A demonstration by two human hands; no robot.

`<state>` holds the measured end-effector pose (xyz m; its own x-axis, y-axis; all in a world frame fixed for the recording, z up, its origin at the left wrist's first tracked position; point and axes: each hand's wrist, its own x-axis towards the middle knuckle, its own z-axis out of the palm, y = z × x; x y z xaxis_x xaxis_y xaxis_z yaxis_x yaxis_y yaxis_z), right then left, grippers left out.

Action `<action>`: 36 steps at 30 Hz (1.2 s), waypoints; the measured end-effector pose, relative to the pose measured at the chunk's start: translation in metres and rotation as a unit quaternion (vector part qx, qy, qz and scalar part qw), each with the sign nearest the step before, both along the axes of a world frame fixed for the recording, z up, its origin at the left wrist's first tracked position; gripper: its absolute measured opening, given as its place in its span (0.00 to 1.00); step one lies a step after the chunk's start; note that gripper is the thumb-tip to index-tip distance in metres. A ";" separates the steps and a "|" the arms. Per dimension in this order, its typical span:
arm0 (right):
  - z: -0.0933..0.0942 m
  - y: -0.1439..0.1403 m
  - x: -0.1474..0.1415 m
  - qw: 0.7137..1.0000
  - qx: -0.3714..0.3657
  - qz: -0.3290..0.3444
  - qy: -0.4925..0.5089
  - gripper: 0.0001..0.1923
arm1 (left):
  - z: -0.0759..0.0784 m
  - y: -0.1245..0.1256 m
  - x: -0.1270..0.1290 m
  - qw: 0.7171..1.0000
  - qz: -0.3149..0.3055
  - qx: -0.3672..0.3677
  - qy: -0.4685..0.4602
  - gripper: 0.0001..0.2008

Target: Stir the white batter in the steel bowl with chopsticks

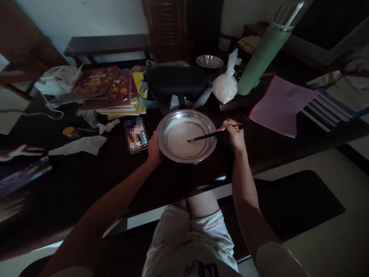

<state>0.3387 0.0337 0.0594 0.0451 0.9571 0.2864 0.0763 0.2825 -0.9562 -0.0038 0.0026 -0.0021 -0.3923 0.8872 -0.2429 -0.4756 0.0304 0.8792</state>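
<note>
Stirring step: right hand grip clamped on chopsticks, tips in the metal plate of white liquid, tabletop centre. Left hand clasps the rim at 9 o'clock. Next move likely demands a level plate.

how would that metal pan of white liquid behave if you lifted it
The pan is probably stiff, being metal. It looks wide and shallow, so the liquid would likely slosh over if tilted. Its smooth rim may be slippery.
</note>
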 end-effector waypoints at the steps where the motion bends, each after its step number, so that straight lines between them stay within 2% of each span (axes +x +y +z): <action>1: 0.000 0.000 0.000 1.000 -0.001 0.014 -0.005 0.42 | 0.001 0.000 0.001 1.000 0.002 -0.003 -0.008 0.21; 4: -0.002 0.000 0.000 0.998 0.005 0.049 -0.029 0.40 | 0.005 0.000 0.003 1.000 0.001 -0.001 -0.022 0.20; 9: -0.002 0.000 0.001 1.000 0.001 -0.007 -0.008 0.42 | 0.008 -0.002 0.003 1.000 -0.002 0.008 0.001 0.19; 14: -0.002 0.000 -0.001 0.999 0.003 0.038 -0.027 0.41 | 0.011 -0.002 0.004 1.000 0.002 0.005 -0.003 0.17; 18: -0.002 0.000 0.000 1.000 0.000 0.001 -0.016 0.41 | 0.011 -0.002 0.005 1.000 -0.003 0.006 -0.004 0.16; 23: -0.002 0.000 0.000 0.999 0.005 0.028 -0.026 0.41 | 0.011 -0.002 0.005 1.000 -0.001 0.017 -0.001 0.16; 27: -0.001 0.000 0.002 1.000 0.003 -0.005 -0.014 0.42 | 0.013 -0.003 0.005 1.000 -0.004 0.006 -0.008 0.15; 32: 0.001 0.000 0.000 0.999 -0.004 0.034 -0.031 0.42 | 0.015 -0.003 0.007 1.000 -0.002 0.004 -0.003 0.15; 36: 0.000 0.000 -0.001 1.000 0.002 -0.008 -0.019 0.43 | 0.013 -0.002 0.006 1.000 0.009 0.013 0.002 0.14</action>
<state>0.3381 0.0335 0.0597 0.0488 0.9554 0.2913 0.1163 0.2842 -0.9517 0.0022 0.0008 0.0111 -0.4098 0.8857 -0.2181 -0.4718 -0.0012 0.8817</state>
